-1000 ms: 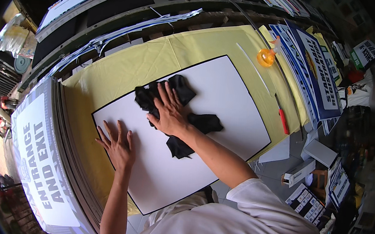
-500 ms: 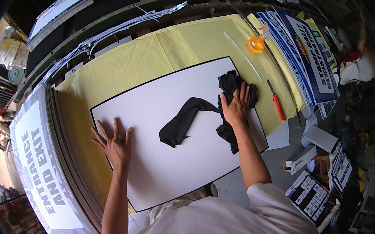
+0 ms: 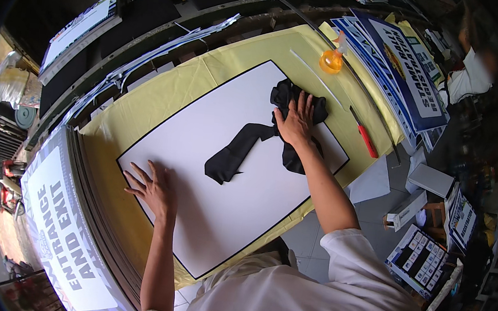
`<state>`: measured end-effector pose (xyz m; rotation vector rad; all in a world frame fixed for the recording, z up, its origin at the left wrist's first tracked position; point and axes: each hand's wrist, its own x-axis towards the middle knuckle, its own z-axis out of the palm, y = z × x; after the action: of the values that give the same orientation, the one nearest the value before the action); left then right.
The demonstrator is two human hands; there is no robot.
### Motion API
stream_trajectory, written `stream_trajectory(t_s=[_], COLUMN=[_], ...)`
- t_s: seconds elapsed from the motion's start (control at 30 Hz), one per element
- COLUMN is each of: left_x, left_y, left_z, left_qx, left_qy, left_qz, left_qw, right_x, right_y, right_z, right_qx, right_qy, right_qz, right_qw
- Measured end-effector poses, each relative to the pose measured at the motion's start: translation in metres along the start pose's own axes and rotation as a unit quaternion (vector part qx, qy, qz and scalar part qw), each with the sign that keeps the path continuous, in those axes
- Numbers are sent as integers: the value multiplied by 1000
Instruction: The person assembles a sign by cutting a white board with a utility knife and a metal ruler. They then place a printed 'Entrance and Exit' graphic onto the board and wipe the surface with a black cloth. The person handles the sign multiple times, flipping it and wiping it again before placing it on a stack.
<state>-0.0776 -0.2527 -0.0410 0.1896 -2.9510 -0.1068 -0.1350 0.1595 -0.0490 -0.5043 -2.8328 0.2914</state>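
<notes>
Black cloth (image 3: 249, 146) lying crumpled on white board (image 3: 198, 174), bunched at far right corner with one long tail trailing toward centre. Right hand (image 3: 297, 122) pressed flat on the bunched part, palm down, fingers spread and pointing far, not clamped on anything; forearm extended straight from near right, sleeve of white shirt (image 3: 319, 296) at upper arm. Left hand (image 3: 151, 186) flat on board's near left area, palm down, fingers splayed apart, well apart from cloth, bare arm running back to near edge. Board resting on yellow table cover (image 3: 165, 86). Red-handled tool (image 3: 367, 140) just beyond board's right edge. Orange bottle (image 3: 332, 60) at far right of table. Stack of printed signs (image 3: 65, 227) along left side.
</notes>
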Motion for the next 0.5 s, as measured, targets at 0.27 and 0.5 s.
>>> stream_trajectory(t_s=[0.27, 0.5], left_x=[-8, -10], left_y=[55, 63], left_z=[0, -2], left_qx=[-74, -52], left_qy=[-30, -46], left_qz=[35, 1], left_qw=[996, 998], right_x=[36, -3], right_y=[-85, 12], right_z=[31, -14], right_qx=[121, 74], right_qy=[-12, -13], right_qz=[-216, -70], right_qw=[969, 995])
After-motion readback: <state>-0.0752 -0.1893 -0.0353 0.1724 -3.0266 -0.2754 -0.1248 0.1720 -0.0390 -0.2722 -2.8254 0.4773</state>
